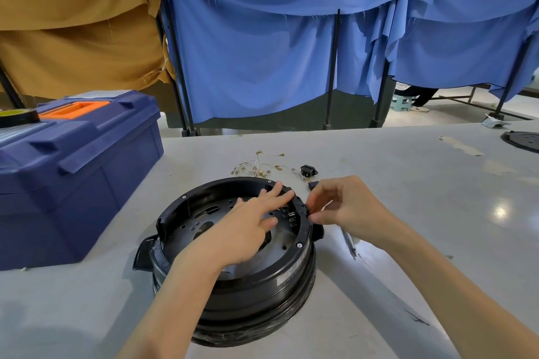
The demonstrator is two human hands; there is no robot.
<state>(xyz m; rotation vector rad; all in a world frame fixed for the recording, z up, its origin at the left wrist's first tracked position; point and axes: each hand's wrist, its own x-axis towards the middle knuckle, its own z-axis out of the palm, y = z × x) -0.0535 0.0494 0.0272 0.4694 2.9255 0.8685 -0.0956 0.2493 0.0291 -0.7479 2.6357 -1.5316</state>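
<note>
A round black appliance body (262, 285) stands upside down on the grey table, its open underside showing a perforated metal plate (201, 224). My left hand (248, 227) lies inside it with straight fingers pressing near the right rim. My right hand (347, 204) is just outside that rim, thumb and fingers pinching a small black part (307, 208) set in the rim wall. Behind the body lie a bundle of white wires with brass terminals (259, 167) and a black power socket (308, 170).
A blue toolbox (87, 172) with an orange handle stands at the left, a tape roll (17, 116) on its lid. A thin metal tool (350, 242) lies right of the body. Another black round part (522, 140) sits at the far right edge. Blue and brown cloth screens hang behind.
</note>
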